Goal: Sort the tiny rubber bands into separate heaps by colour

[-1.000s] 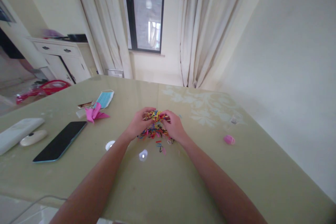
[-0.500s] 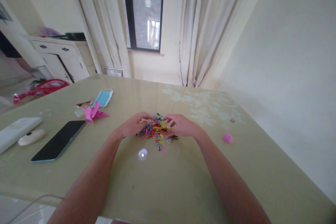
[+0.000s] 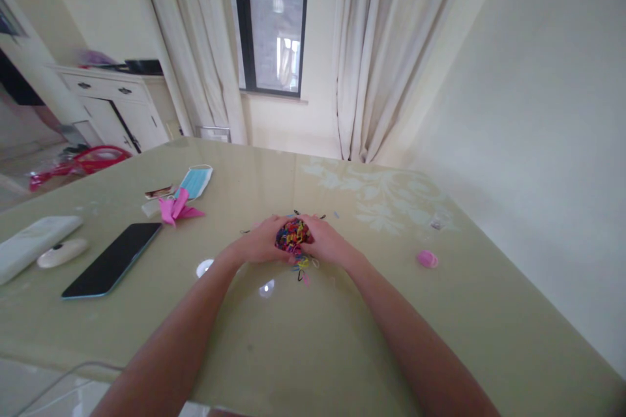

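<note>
A heap of small coloured rubber bands lies on the pale green table, squeezed between my two hands. My left hand cups the heap from the left with curled fingers. From the right my right hand presses against it, fingers curled too. A few loose bands lie on the table just in front of my hands, and some more beyond them.
A black phone, a white remote and a white oval object lie at the left. Further back are a pink paper bow and a blue face mask. A small pink object sits at the right.
My hands were apart around the spread-out bands half a second ago; now they have come together and gathered the bands into a tight clump between them.
</note>
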`<control>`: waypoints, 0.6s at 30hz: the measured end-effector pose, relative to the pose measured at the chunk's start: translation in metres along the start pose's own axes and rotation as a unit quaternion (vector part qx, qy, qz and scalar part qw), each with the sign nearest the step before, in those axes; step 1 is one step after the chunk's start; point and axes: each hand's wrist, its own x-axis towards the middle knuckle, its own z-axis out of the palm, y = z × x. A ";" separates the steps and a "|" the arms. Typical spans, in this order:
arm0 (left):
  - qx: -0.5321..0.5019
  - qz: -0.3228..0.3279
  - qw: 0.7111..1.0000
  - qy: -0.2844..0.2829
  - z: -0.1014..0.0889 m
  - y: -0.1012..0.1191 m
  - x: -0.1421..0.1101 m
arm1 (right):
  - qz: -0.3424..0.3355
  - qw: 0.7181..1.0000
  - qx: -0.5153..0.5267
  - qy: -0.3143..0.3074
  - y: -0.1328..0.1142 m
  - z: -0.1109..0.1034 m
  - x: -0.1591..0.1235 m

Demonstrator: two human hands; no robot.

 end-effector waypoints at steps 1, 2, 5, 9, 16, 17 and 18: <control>0.009 -0.010 1.000 0.014 0.004 0.001 0.001 | 0.002 1.000 -0.011 0.003 -0.002 0.004 0.001; 0.016 -0.021 0.999 0.027 0.008 0.002 0.003 | 0.012 1.000 -0.023 0.007 -0.004 0.007 0.002; -0.001 -0.052 0.997 0.060 0.011 0.001 0.007 | 0.043 0.998 -0.032 0.037 -0.008 0.012 0.004; -0.092 -0.026 0.990 0.105 0.000 -0.001 0.010 | 0.031 0.993 0.056 0.099 -0.010 0.009 0.006; -0.256 -0.030 0.957 0.133 -0.009 -0.003 0.009 | 0.004 0.967 0.183 0.176 -0.013 0.004 0.008; -0.263 -0.031 0.955 0.131 -0.009 -0.004 0.009 | 0.008 0.967 0.188 0.174 -0.014 0.004 0.008; -0.265 -0.033 0.955 0.130 -0.008 -0.004 0.009 | 0.010 0.967 0.190 0.170 -0.014 0.004 0.008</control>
